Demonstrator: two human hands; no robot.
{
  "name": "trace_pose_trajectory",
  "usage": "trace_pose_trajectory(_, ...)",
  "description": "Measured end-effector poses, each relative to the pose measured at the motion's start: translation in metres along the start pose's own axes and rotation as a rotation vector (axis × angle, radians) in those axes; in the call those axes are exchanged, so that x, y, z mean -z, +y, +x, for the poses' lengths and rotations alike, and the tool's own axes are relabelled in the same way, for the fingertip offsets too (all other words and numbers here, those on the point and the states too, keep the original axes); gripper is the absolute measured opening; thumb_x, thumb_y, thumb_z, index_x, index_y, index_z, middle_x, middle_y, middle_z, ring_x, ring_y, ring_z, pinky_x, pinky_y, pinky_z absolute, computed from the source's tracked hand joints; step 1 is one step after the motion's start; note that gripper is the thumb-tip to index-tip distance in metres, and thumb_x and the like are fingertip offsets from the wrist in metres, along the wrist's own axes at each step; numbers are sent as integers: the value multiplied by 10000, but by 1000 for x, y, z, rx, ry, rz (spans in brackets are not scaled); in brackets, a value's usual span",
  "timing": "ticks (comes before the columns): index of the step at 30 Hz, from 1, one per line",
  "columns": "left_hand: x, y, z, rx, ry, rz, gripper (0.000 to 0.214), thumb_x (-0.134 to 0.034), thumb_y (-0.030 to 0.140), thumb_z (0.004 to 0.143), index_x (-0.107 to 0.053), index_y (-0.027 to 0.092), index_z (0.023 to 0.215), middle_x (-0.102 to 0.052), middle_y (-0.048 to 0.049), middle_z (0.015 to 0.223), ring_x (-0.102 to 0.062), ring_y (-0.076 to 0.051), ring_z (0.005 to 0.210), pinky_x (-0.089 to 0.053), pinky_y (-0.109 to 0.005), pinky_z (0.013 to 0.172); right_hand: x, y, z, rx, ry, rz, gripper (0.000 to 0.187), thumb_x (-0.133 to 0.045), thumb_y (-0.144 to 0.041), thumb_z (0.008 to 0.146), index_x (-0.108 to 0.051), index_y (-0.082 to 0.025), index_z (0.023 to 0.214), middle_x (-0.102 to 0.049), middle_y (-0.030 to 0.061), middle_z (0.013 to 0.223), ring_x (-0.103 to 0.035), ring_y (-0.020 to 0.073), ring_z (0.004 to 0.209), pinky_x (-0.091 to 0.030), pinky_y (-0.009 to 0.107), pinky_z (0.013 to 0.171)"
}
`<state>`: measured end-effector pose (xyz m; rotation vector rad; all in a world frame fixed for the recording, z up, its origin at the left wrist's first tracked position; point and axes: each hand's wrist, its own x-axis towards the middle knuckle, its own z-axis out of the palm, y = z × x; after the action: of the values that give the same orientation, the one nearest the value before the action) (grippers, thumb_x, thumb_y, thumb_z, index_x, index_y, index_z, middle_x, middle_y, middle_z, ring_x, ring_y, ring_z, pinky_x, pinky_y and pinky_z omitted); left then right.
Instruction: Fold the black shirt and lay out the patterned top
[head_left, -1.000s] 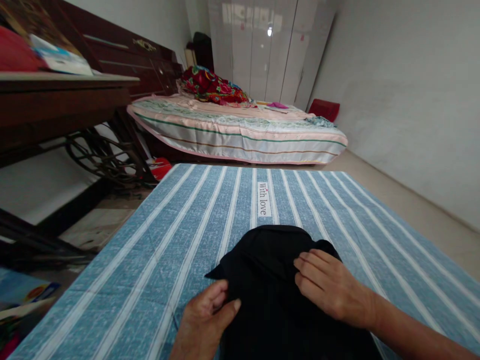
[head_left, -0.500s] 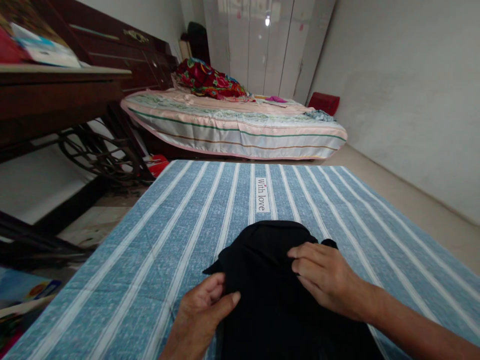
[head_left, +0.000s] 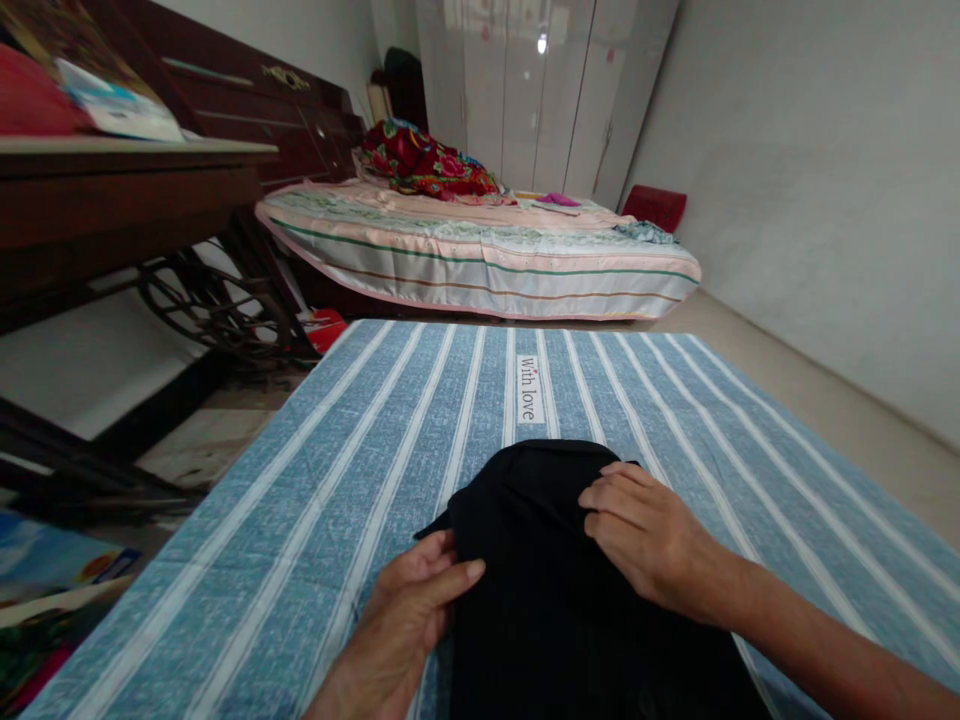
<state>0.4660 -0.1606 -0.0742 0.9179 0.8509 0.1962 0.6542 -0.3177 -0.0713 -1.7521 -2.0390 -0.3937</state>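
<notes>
A black garment (head_left: 540,600) lies on the striped table cover, its rounded top edge pointing away from me and its lower part running out of view. Folds and the dark colour hide what kind of garment it is. My left hand (head_left: 420,600) pinches its left edge, thumb on top and fingers curled beneath. At the upper right, my right hand (head_left: 652,530) has its fingers bent and gathered on the cloth. A small pointed flap of the fabric sticks out beyond my left fingers.
The table's blue-and-white striped cover (head_left: 360,450) bears a "With love" label (head_left: 529,390). Beyond it stands a bed (head_left: 480,260) with a red floral quilt (head_left: 427,165). An old treadle sewing table (head_left: 135,200) is on the left, a wall (head_left: 825,200) on the right.
My right hand has shifted slightly up along the garment's upper right edge, covering a bit of black cloth that stuck out there. The left hand keeps its pinch. The view has turned slightly left.
</notes>
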Motion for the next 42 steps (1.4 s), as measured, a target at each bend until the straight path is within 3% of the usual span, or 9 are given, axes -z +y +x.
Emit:
trace_pose_trajectory(6,3,1,2,-3,-115,-32,508,-762,231,627,-635,167,1114,-700,-101,1047,-637,-290,1007,-501,-375,877,18,-30,-13,118,-73,-108,278,-374,-73,881,-637,-164,876,-672,96,971,-612,222,905,-401,460,1005)
trace_pose_trajectory(12,1,0,1,21,-94,3,427,-782,240,593,-685,179,1005,-722,-69,993,-665,-270,922,-513,-354,828,23,-40,-18,128,-73,-69,330,-333,-79,881,-649,-173,874,-685,117,973,-635,226,894,-449,439,975)
trace_pose_trajectory(17,1,-2,4,-4,-104,29,428,-764,240,614,-682,173,1029,-733,-70,937,-675,-272,881,-523,-346,789,13,-17,-18,10,38,-14,227,-410,-85,884,-613,-183,910,-668,92,970,-613,201,914,-478,432,919)
trace_pose_trajectory(21,2,-3,11,31,-127,-10,481,-748,219,643,-642,168,1110,-725,-85,976,-674,-274,908,-507,-380,863,-5,16,-10,-239,106,15,143,-513,-106,839,-596,-167,937,-624,119,1039,-588,222,993,-510,389,847)
trace_pose_trajectory(28,5,-1,19,127,-119,-102,420,-746,212,643,-658,148,1049,-707,-108,1036,-642,-290,1004,-479,-398,928,-14,38,9,-485,-218,182,335,-621,-160,769,-569,-207,1096,-607,65,1075,-586,206,964,-479,377,845)
trace_pose_trajectory(31,4,2,20,151,-119,-92,463,-765,201,616,-652,138,1060,-709,-121,1022,-651,-300,981,-493,-403,906,-14,40,21,-468,-278,211,370,-638,-249,785,-567,-200,1145,-594,79,1102,-564,219,995,-455,384,855)
trace_pose_trajectory(37,5,1,21,137,-140,-108,489,-751,212,653,-621,134,1118,-697,-128,1055,-646,-293,995,-487,-406,920,-25,46,39,-444,-463,228,297,-662,-320,773,-632,-137,1005,-607,85,994,-565,215,902,-455,368,804)
trace_pose_trajectory(42,8,-2,24,131,-170,-152,445,-728,193,688,-619,124,1113,-689,-136,1072,-637,-284,1017,-476,-403,933,-29,48,37,-463,-456,207,229,-698,-270,738,-646,-162,933,-590,93,1058,-566,231,946,-461,382,814)
